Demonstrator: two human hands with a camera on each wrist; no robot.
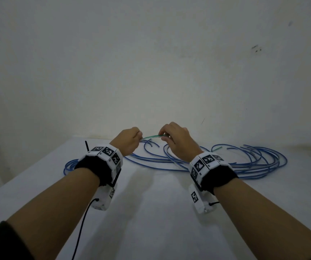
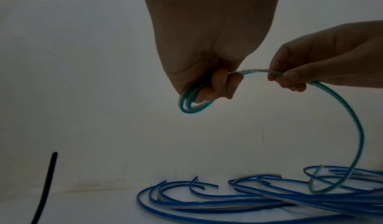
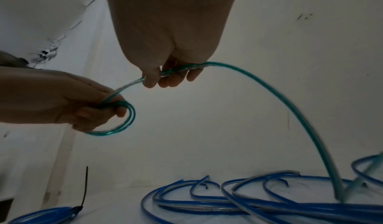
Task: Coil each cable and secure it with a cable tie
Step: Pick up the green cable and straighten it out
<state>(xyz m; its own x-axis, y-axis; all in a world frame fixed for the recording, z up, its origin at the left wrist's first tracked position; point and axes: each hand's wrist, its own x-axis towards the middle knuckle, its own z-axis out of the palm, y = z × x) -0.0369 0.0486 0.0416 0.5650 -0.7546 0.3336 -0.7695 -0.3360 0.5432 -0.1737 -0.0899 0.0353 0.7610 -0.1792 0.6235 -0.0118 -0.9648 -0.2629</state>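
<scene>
A green cable stretches between both hands above the white table. My left hand grips a small coil of this green cable, a couple of loops wide. My right hand pinches the same cable a little further along. From there the cable arcs down to the table among the loose blue cables. A blue coil bound with a black cable tie lies at the left.
Several loose blue cables sprawl across the far half of the table, from behind my hands to the right. The tied blue coil sits behind my left wrist. A white wall stands close behind the table.
</scene>
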